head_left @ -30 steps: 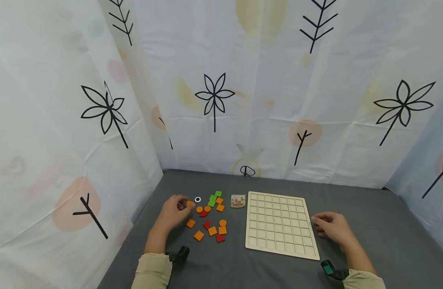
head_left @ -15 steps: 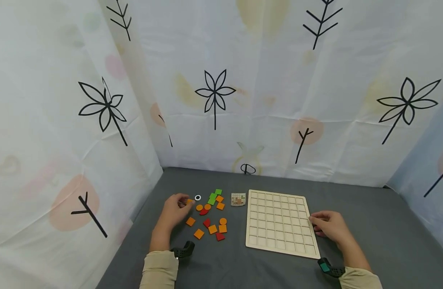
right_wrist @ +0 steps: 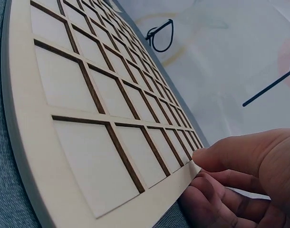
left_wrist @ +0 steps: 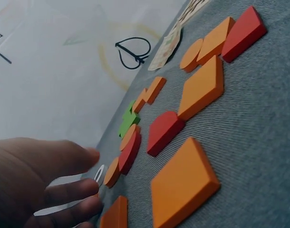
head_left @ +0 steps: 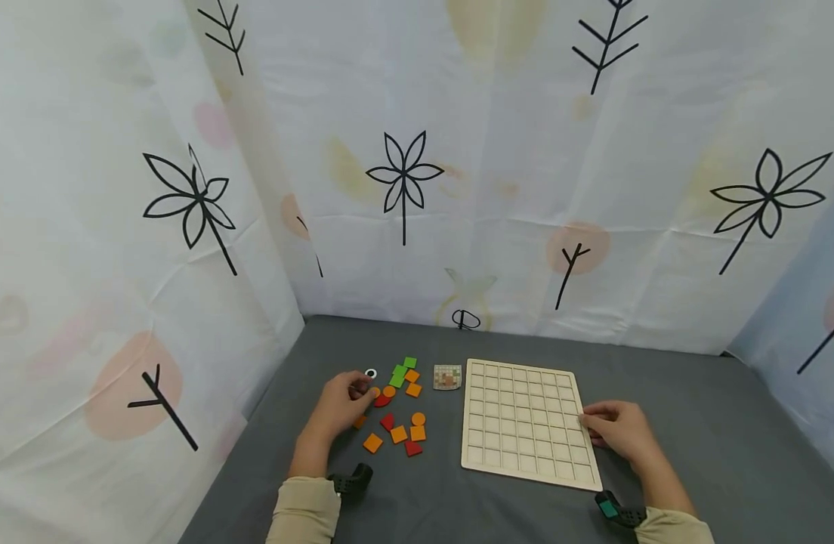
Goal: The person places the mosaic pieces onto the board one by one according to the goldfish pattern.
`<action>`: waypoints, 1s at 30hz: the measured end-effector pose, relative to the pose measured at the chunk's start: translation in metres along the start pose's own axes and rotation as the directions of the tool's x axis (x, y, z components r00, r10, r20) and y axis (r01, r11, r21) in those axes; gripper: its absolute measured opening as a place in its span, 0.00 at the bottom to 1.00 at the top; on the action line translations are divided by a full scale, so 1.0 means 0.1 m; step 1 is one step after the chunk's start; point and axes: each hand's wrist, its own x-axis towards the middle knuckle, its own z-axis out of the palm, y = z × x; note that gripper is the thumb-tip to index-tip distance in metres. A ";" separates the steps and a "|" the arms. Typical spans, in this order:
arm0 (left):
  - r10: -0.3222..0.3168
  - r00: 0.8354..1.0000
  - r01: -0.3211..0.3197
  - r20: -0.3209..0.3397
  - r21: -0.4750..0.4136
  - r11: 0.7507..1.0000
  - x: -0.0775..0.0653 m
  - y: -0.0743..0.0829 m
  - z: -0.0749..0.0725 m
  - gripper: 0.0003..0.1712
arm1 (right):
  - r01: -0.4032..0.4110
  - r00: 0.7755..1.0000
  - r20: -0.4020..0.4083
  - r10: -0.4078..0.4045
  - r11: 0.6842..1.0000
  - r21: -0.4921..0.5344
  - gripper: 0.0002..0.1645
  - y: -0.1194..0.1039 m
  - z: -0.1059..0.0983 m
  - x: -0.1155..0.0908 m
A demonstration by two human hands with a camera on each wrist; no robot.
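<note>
My left hand reaches over the left side of the loose pieces, thumb and fingers apart. Just beyond its fingertips lie a white ring and an orange disc. A sliver of orange shows by the fingers, mostly hidden behind them. Close below the hand is an orange square. On the other side, my right hand pinches the right edge of a pale wooden grid board, thumb on top and fingers curled at its underside, as the right wrist view shows.
Red pieces, green squares and several orange squares lie scattered left of the board. A small patterned card sits near the board's upper left corner. A printed curtain hangs behind the grey table.
My left hand has moved right, now covering the orange square that showed at its fingertips and overlapping an orange disc. My right hand has come in to the board's right edge and grips it.
</note>
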 end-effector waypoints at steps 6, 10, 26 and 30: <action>-0.015 1.000 0.014 0.017 0.036 0.999 0.02 0.01 0.04 0.14 | -0.032 0.999 0.002 0.032 0.999 0.027 0.22 0.02 -0.01 -0.01; -0.006 1.000 0.004 0.028 0.086 0.996 0.03 0.02 0.08 0.17 | -0.040 0.999 -0.004 0.041 0.999 0.035 0.23 0.03 0.00 0.00; 0.025 0.999 -0.032 0.034 0.226 0.974 0.05 0.04 0.12 0.16 | -0.078 0.997 -0.005 0.079 0.992 0.096 0.24 0.06 0.01 0.02; 0.031 0.999 -0.038 0.034 0.215 0.976 0.05 0.04 0.13 0.15 | -0.075 0.997 -0.007 0.076 0.993 0.092 0.24 0.06 0.01 0.02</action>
